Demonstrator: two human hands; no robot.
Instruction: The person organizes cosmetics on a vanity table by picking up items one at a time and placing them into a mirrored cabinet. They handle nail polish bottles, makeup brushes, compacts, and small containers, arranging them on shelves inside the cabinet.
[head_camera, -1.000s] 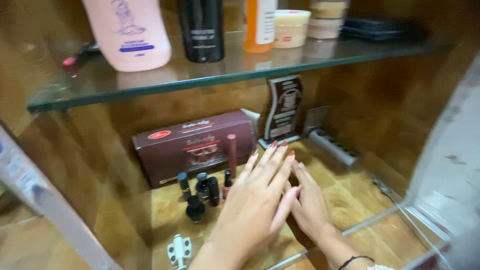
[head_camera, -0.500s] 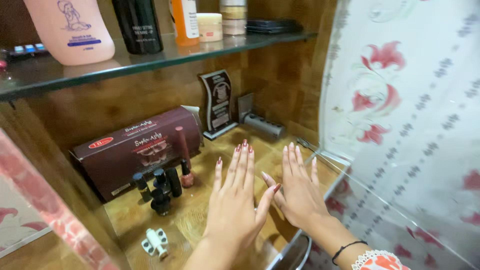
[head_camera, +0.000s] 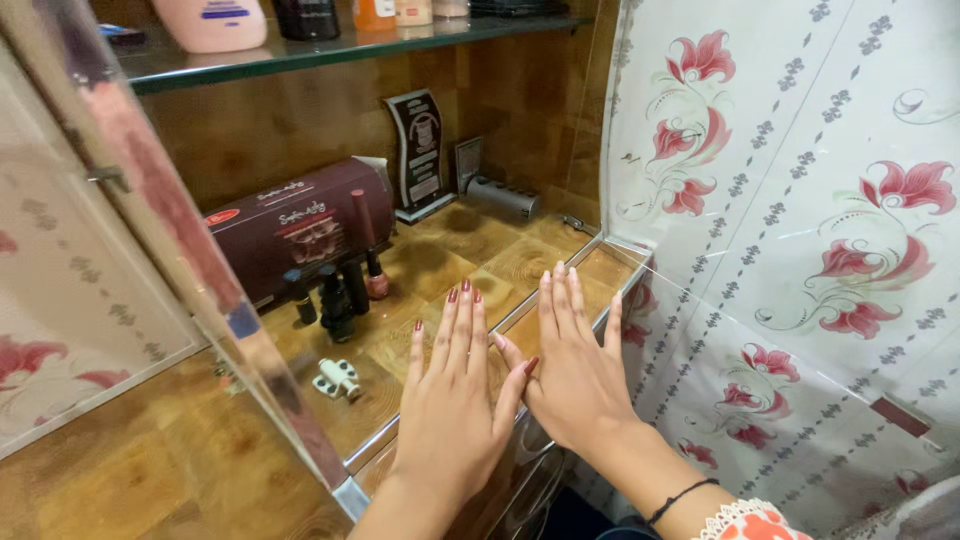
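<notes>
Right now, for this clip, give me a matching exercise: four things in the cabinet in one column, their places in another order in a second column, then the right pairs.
Things:
1. pink bottle
2. maroon box
3. small white plastic fitting
4. dark plaque

Places:
A. on the wooden shelf, just left of the left hand
B. upright against the back wall, right of the box
C. on the glass shelf above
D. lying behind the small dark bottles

Pairs: 1-C, 2-D, 3-A, 4-B

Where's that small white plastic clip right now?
In the head view, the white clip lies on the wooden shelf, left of the left hand, in front of the dark bottles.
</notes>
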